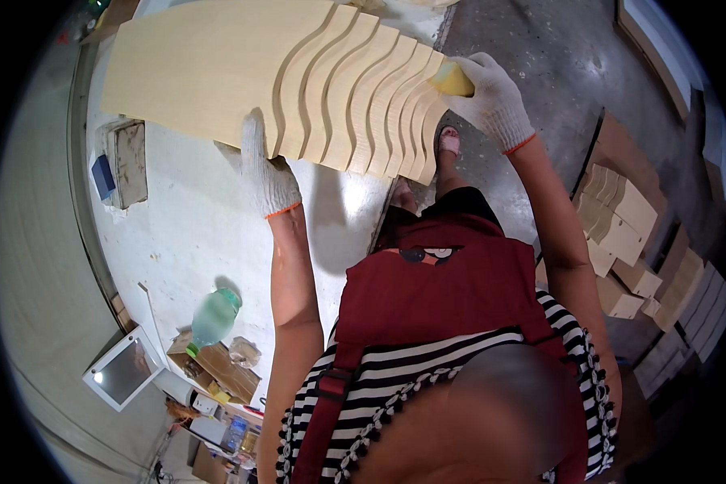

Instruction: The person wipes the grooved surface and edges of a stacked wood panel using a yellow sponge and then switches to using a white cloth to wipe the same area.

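A long pale wooden panel (pixel 210 68) lies across the far part of the view, raised above the white table, with several wavy stepped ridges (pixel 363 97) on its right half. My left hand (pixel 268 173), in a white knit glove with an orange cuff, grips the panel's near edge, fingers along its top face. In my gloved right hand (pixel 496 101) is a yellow sponge-like pad (pixel 452 79), pinched against the ridged right end of the panel. Part of the pad is hidden by the fingers.
The white table (pixel 194 214) carries a dirty block (pixel 129 161) with a small blue piece (pixel 102 177), and a greenish plastic bottle (pixel 215 316). Near a cardboard box (pixel 226 371) stands a white-framed screen (pixel 125 369). Stacked wooden pieces (pixel 621 210) are on the right.
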Action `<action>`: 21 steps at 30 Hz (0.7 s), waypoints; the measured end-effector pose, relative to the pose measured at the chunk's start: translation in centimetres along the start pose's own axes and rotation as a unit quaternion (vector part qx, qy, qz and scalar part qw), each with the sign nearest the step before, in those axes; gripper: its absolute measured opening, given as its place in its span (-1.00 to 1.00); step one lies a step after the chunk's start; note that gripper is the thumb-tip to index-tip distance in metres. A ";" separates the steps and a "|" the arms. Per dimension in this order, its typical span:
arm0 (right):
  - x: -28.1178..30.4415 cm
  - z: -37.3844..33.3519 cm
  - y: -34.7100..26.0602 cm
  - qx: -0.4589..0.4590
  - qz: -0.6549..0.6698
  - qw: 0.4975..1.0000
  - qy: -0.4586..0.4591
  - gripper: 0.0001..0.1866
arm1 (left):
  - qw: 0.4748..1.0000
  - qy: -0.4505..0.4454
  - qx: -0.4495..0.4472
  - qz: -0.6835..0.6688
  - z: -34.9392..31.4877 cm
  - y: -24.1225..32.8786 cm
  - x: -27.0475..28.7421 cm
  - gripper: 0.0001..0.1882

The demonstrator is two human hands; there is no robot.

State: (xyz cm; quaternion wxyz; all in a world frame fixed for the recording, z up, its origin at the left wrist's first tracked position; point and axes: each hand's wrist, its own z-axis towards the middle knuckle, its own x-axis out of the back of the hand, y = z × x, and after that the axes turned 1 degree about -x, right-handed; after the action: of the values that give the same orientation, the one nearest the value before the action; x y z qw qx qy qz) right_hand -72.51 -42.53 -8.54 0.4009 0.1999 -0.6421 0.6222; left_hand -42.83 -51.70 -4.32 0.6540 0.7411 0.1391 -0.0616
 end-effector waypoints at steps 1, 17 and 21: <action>0.0 -0.1 -0.3 0.003 -0.019 1.000 -0.002 -0.52 | 1.000 0.001 0.000 0.000 0.1 -0.1 0.2 -0.23; -1.2 -4.0 -3.9 0.062 0.035 0.983 -0.167 -0.49 | 1.000 0.004 -0.024 0.004 0.2 -0.6 0.0 -0.37; -0.5 -6.8 -5.4 0.082 0.089 0.963 -0.242 -0.53 | 0.999 0.009 -0.029 0.015 0.8 -0.9 1.0 -0.37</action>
State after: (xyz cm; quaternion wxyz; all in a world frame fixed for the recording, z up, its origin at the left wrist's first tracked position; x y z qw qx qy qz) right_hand -66.34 -36.94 -6.16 0.1590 0.3191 -0.6816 0.6391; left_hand -42.02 -52.26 -5.60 0.6748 0.7243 0.1351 -0.0412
